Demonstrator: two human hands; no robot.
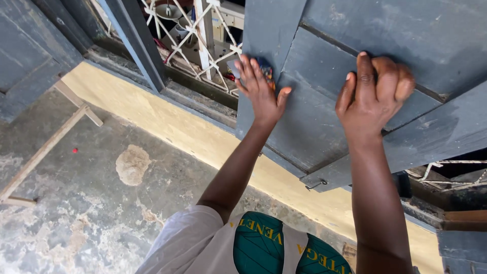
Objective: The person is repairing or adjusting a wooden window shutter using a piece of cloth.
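A dark grey wooden window shutter (314, 127) hangs open in front of me. My left hand (259, 89) lies against its left part and presses a small blue and orange object (266, 68) onto the wood; what the object is I cannot tell. My right hand (374, 91) rests higher to the right on the shutter's panel, fingers curled with the index finger straight, and nothing shows inside it. A metal hook (315, 185) hangs from the shutter's lower edge.
Behind the shutter a window opening has a white metal grille (195, 35). A second grey shutter (28, 56) stands at the left. A yellow wall band (167, 122) runs under the sill. A wooden stick (43, 149) lies on the worn concrete floor (91, 203).
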